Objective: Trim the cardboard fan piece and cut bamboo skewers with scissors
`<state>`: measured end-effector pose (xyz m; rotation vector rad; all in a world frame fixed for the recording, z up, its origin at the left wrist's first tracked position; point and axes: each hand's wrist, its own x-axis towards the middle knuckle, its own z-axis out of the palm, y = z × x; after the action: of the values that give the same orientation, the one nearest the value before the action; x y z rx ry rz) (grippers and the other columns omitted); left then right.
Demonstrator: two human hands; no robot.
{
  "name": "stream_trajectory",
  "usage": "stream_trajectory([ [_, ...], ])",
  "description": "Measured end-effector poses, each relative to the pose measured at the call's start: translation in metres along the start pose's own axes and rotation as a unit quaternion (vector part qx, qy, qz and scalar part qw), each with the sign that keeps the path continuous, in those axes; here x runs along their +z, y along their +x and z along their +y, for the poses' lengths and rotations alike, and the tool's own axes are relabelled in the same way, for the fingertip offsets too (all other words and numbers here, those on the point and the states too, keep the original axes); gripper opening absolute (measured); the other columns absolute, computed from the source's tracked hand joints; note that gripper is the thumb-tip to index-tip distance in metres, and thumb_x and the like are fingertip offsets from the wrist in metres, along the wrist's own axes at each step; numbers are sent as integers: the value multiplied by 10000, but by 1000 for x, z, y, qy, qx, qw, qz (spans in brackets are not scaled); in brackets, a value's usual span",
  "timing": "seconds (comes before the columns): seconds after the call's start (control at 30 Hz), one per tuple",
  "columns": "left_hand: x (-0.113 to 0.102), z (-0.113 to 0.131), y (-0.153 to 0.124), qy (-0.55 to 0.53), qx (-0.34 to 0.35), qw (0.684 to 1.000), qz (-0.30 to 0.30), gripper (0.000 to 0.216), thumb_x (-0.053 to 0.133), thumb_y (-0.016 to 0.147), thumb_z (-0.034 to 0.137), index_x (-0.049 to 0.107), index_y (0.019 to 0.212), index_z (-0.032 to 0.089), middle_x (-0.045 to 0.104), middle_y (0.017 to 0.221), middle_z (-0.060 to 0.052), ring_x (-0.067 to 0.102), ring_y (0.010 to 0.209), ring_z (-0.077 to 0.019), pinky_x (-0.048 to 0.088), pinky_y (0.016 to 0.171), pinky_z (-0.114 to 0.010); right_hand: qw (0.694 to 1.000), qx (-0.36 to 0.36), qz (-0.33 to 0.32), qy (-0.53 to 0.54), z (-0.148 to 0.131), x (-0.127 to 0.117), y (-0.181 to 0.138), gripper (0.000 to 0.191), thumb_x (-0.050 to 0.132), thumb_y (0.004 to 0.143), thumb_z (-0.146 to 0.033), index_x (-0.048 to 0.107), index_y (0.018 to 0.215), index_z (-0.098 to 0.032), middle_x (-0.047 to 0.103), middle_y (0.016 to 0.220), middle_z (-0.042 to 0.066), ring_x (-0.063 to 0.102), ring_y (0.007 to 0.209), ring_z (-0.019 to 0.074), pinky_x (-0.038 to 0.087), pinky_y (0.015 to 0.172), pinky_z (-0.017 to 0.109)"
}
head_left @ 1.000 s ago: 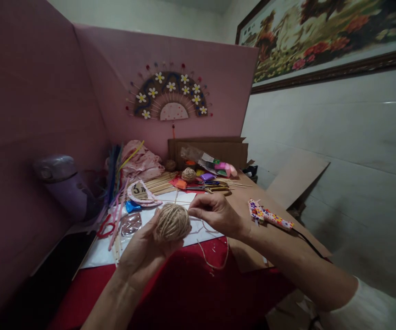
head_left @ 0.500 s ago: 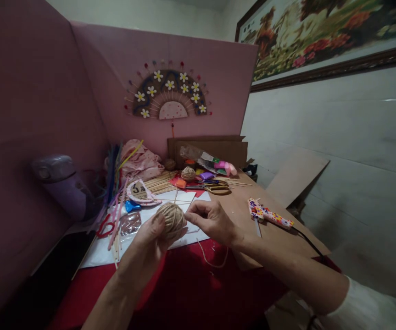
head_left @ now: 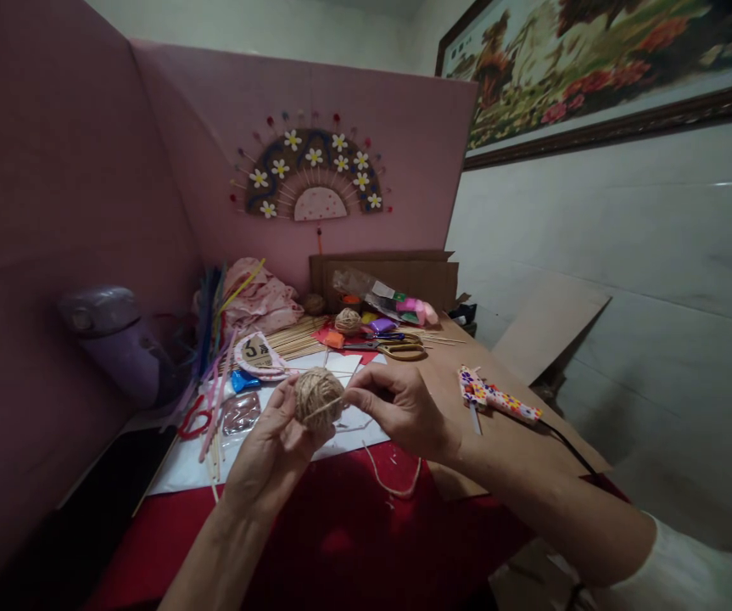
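Note:
A ball of twine (head_left: 318, 397) rests in my left hand (head_left: 280, 445), the thumb on its left side and the fingers beneath it. My right hand (head_left: 404, 409) is just right of the ball, thumb and forefinger pinched on a strand of the twine at its side. A loose length of twine (head_left: 394, 492) curls over the red cloth (head_left: 340, 543) below my hands. White paper (head_left: 181, 471) lies under and behind the ball. Beyond it is a pink-edged cardboard piece (head_left: 257, 355) with a printed figure.
Gold-handled scissors (head_left: 404, 348), thin wooden sticks (head_left: 295, 339) and another twine ball (head_left: 348, 320) lie behind my hands. A flower-patterned glue gun (head_left: 499, 399) is on cardboard at the right. Red-handled scissors (head_left: 195, 417) lie left. A decorated fan (head_left: 315, 170) hangs on the pink panel.
My left hand has turned the twine ball slightly, with its thumb shifting to the ball's left edge. My right hand has moved a little to the right, still pinching the strand.

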<state>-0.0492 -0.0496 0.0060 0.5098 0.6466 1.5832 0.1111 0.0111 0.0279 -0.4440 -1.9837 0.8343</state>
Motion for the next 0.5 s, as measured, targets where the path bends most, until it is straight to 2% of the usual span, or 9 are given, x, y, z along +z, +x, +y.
stream_trajectory([
  [0.13,3,-1,-2,-9,-37,998,-41,205,549,836,217,601,1033,191,639,1073,-72,620,908,-189,516,766,-335,1000,14,-4,11,4,2,-1,142,598,822,-269,592,754,-145,574,641,-2,488,565,88,383,536,219],
  [0.23,8,-3,-6,23,-15,996,-80,308,632,775,289,613,1056,164,624,1117,-98,590,997,-214,485,837,-318,999,38,2,12,6,7,-3,139,590,826,-271,574,756,-152,587,664,2,517,589,95,406,564,224],
  [0.37,9,-5,-8,152,11,987,-56,380,739,650,183,623,1010,141,653,994,-82,617,860,-181,489,674,-232,999,40,0,-16,3,9,-3,131,566,835,-249,560,744,-155,569,651,-6,504,589,92,402,561,218],
  [0.43,8,-5,-8,169,6,985,-32,336,711,678,179,613,997,141,651,981,-77,619,815,-165,482,608,-218,999,35,-18,-3,1,7,-1,123,547,844,-241,552,756,-155,570,654,-8,508,590,89,408,561,213],
  [0.5,7,-6,-8,147,7,989,-14,333,686,704,185,590,1020,155,645,1014,-76,622,830,-164,494,620,-229,999,30,-24,7,-1,4,0,116,544,844,-239,545,765,-154,573,664,-8,515,601,89,412,568,211],
])
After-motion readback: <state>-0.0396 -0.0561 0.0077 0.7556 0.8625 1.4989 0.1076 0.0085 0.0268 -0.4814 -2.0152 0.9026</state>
